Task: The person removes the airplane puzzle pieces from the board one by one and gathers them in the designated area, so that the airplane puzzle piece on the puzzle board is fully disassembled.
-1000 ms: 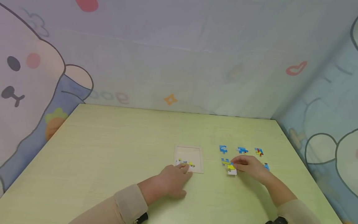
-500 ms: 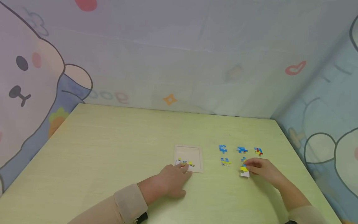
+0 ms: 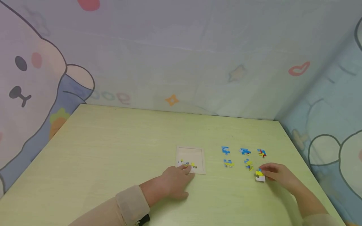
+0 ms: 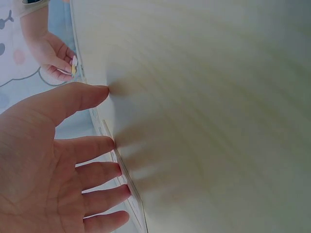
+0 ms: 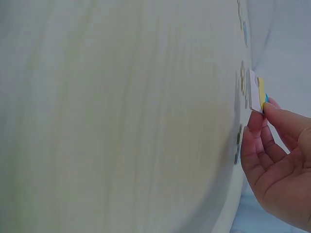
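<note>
In the head view my left hand (image 3: 176, 183) rests at the near edge of a shallow square wooden puzzle tray (image 3: 204, 158), fingers extended. A few joined puzzle pieces (image 3: 193, 165) lie along the tray's near side, partly covered by those fingers. The left wrist view shows the same hand (image 4: 53, 160) with its fingers apart, tips at the tray's edge. Off to the right, my right hand (image 3: 278, 175) pinches a yellow, white and blue puzzle piece (image 3: 260, 176) between thumb and fingers. The right wrist view shows this piece tilted up on edge over the table.
Loose puzzle pieces lie in two rows right of the tray: a blue one (image 3: 225, 150), a blue-and-red one (image 3: 244, 151) and a red-and-yellow one (image 3: 261, 153) behind, others (image 3: 228, 163) nearer. A printed cloth wall (image 3: 198, 78) stands behind the table (image 3: 113, 141).
My right hand has moved right and slightly nearer with the pinched piece, passing the front row and uncovering a blue-and-yellow piece there. The left hand has stayed at the tray.
</note>
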{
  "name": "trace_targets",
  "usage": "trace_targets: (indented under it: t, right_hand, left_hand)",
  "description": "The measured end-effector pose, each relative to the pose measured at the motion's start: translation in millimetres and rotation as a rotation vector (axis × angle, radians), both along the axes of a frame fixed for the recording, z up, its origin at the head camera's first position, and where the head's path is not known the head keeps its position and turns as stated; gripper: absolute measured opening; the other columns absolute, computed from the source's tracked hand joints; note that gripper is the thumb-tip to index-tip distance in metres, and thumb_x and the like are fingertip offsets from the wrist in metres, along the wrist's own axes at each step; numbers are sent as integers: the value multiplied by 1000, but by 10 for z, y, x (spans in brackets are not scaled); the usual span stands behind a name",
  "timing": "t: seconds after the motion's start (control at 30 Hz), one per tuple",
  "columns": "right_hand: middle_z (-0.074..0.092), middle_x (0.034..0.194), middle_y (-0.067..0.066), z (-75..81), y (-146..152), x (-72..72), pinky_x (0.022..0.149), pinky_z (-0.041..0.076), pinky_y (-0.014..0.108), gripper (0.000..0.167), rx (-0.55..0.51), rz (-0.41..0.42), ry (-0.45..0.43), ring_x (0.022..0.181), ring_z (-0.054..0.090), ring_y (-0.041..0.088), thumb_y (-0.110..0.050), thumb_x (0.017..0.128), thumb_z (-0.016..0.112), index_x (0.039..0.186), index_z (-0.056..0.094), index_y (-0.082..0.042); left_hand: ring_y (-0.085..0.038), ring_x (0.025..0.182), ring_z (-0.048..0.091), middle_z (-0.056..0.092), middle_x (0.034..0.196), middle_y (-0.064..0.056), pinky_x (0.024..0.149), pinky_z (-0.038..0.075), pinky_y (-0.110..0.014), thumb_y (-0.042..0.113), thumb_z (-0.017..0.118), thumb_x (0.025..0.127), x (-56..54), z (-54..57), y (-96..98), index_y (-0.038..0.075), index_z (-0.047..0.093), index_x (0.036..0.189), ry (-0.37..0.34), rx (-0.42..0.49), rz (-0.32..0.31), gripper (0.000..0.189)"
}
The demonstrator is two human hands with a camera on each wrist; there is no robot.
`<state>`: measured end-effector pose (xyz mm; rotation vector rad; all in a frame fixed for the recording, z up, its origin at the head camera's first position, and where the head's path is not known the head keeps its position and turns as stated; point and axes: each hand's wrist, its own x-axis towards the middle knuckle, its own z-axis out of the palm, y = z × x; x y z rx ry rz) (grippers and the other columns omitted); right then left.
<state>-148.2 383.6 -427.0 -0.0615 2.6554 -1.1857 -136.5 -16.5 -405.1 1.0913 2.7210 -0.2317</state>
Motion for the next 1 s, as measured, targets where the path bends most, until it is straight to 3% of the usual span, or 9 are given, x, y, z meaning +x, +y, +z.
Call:
trace_targets:
  t: [0.23,0.5,0.83,1.0]
  right_hand:
    - [59,116,21,-60,176,55,71,50,24,37,13,-41,-14,84,56,1,-19,92,59,116,57,9]
    - [63,108,17,-61,289,85,68,48,24,36,70,-41,-6,80,55,3,-17,93,57,115,57,11]
    - [65,100,10,-61,353,98,63,47,26,34,91,-30,-12,75,53,7,-17,92,58,112,59,10]
    - [64,99,11,-54,323,97,60,45,27,28,119,-50,-14,73,50,11,-12,92,56,111,60,9]
  left_hand:
    - [-19,134,32,36,146,-1,93,41,-36,44,59,82,-11,-8,11,19,44,140,-7,-1,0,65]
    - [-19,133,33,36,146,-1,94,40,-37,46,60,82,-30,17,20,20,44,140,-4,-24,8,65]
    - [-21,131,37,41,143,-2,95,40,-39,40,60,84,-56,45,13,19,50,134,-32,30,12,56]
    - [-23,128,40,43,141,-3,93,42,-38,40,60,85,-71,38,2,17,53,128,-14,45,-6,49]
